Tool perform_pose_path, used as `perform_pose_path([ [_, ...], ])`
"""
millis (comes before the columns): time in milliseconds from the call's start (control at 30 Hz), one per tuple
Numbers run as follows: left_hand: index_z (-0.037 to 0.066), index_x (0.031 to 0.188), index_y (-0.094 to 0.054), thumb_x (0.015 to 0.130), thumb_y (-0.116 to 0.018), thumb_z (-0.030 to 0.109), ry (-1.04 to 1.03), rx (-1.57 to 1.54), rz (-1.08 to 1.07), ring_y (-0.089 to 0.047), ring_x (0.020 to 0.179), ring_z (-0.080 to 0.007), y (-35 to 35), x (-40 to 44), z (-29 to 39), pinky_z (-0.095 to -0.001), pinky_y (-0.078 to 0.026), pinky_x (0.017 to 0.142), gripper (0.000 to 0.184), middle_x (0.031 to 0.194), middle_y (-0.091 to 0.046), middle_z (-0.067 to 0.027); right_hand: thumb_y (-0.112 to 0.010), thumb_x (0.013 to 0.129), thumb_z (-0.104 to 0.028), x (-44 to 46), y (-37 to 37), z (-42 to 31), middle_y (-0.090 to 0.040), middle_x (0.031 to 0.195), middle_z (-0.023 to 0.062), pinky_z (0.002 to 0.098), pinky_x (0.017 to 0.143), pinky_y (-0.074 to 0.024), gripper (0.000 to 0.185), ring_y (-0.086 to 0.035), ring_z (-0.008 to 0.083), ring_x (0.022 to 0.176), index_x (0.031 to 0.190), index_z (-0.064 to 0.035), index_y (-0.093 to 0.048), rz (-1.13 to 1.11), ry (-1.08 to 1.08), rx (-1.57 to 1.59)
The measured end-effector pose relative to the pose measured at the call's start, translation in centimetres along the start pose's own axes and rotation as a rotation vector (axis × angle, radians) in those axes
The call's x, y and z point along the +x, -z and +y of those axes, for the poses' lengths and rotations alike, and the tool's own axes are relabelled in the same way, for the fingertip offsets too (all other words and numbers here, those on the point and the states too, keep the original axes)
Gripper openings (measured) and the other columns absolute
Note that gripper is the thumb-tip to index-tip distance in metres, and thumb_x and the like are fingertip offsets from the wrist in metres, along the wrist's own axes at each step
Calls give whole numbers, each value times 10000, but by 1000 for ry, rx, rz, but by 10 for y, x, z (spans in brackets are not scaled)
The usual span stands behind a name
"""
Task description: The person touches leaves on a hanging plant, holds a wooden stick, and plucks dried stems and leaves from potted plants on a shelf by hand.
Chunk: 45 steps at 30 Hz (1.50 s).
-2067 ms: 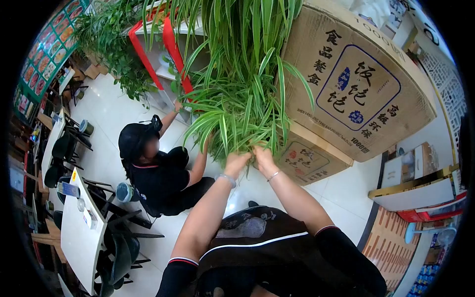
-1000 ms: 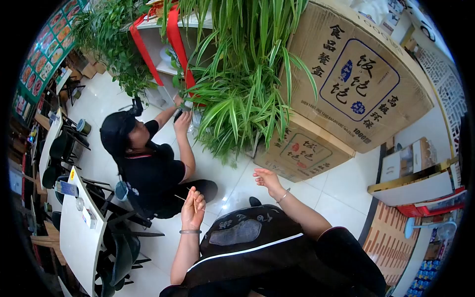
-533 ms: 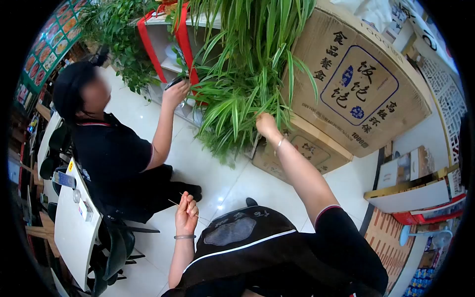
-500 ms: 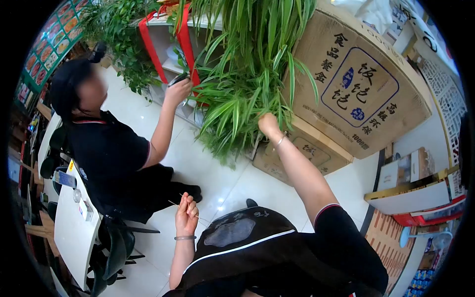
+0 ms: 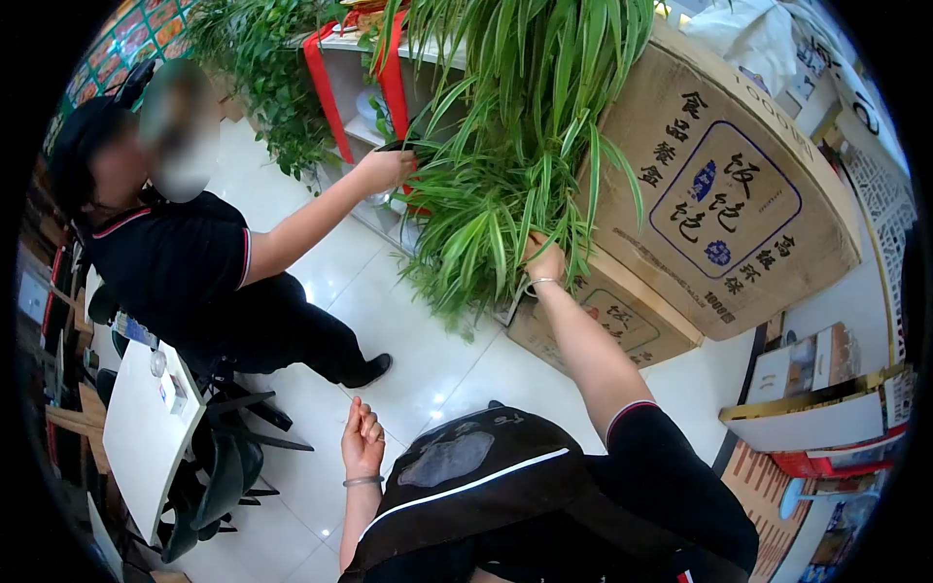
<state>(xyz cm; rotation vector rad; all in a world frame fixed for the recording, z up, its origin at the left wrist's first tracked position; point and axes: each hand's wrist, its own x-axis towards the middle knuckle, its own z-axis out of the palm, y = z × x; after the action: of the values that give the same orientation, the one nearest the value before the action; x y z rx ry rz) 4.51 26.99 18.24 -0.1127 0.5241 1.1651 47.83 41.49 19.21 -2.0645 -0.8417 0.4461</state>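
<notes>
A spider plant (image 5: pixel 476 194) with long green-and-white leaves hangs down beside the cardboard boxes. My right hand (image 5: pixel 546 260) reaches into its lower leaves, fingers pinched together on a leaf; the fingertips are partly covered by foliage. Low in front of my apron, my left hand (image 5: pixel 363 437) is raised with its fingers curled closed. Whether anything thin lies in those fingers I cannot make out. To the left, a co-worker's hand (image 5: pixel 387 169) holds a dark-handled tool (image 5: pixel 397 146) at the plant's left edge, its working end hidden.
A large cardboard box (image 5: pixel 729 194) rests on a smaller box (image 5: pixel 612 316) at the right. Behind the plant is a white shelf (image 5: pixel 355 87) with red ribbons (image 5: pixel 327 92). The co-worker (image 5: pixel 185 253) stands left, near a white table (image 5: pixel 146 437) and dark chairs (image 5: pixel 228 476).
The co-worker has leaned left and moved the tool right, into the leaves. My right hand stays in the plant with its wrist turned. Thin straw-like stems seen in my left hand no longer show.
</notes>
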Motion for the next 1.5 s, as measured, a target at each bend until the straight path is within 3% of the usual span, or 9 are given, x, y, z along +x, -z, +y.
perform_pose_path([
  [100,41,1097,-495,959,-402,102,-7,13,6,-326,488,-74,-2,1,1,-197,-248,390,177,792,-519,-49,-577,809,-306,-6,-6,-3,-650,897,160,416,748,-479,294,-613,340,849,1027,-121,-645,159,85,-122],
  [233,41,1102,-497,958,-402,112,7,-8,14,-323,483,-77,-5,1,2,-199,-247,390,186,781,-511,-53,-601,797,-318,4,-15,2,-643,919,176,422,771,-470,313,-607,341,885,1020,-103,-646,84,-37,-148],
  [267,41,1103,-498,958,-400,112,18,-16,10,-325,482,-78,-5,1,3,-199,-246,388,189,782,-511,-55,-584,793,-328,4,-12,4,-644,842,198,426,707,-491,391,-622,346,776,1068,-51,-602,71,89,-215],
  [567,34,1105,-499,963,-388,115,17,-24,42,-310,477,-74,0,1,4,-196,-227,381,197,776,-524,-48,-572,796,-319,22,-3,3,-643,854,185,445,697,-493,313,-618,356,785,981,-74,-626,9,163,-511],
  [700,28,1085,-516,952,-415,110,30,-30,50,-318,483,-76,4,2,8,-199,-238,381,186,784,-532,-56,-549,771,-239,26,-2,8,-639,812,227,443,663,-506,255,-631,375,762,747,-19,-676,74,236,-465],
  [1033,28,1063,-523,956,-418,123,79,-17,2,-316,484,-78,1,9,3,-200,-240,389,178,778,-525,-52,-451,813,-152,7,13,2,-636,839,231,465,689,-500,255,-625,382,789,840,12,-645,-23,299,-558],
  [1133,25,1054,-528,958,-420,137,95,-27,10,-317,482,-79,1,11,4,-200,-240,388,183,768,-520,-52,-465,884,-240,6,2,21,-641,734,177,436,561,-487,268,-618,318,618,982,-20,-581,142,410,-487],
  [1267,32,1055,-530,955,-424,131,112,-3,-2,-317,482,-76,-3,13,3,-198,-235,386,176,747,-499,-40,-413,924,-172,-11,20,-7,-646,757,120,238,371,-390,271,-470,92,394,1086,12,-529,-214,-114,401],
  [1500,46,1072,-532,954,-438,147,143,155,-81,-313,483,-67,-25,29,-11,-190,-233,397,181,733,-475,-13,-470,937,-194,-80,64,-27,-655,822,141,194,338,-299,223,-349,48,354,1073,-20,-507,-165,-150,1014],
])
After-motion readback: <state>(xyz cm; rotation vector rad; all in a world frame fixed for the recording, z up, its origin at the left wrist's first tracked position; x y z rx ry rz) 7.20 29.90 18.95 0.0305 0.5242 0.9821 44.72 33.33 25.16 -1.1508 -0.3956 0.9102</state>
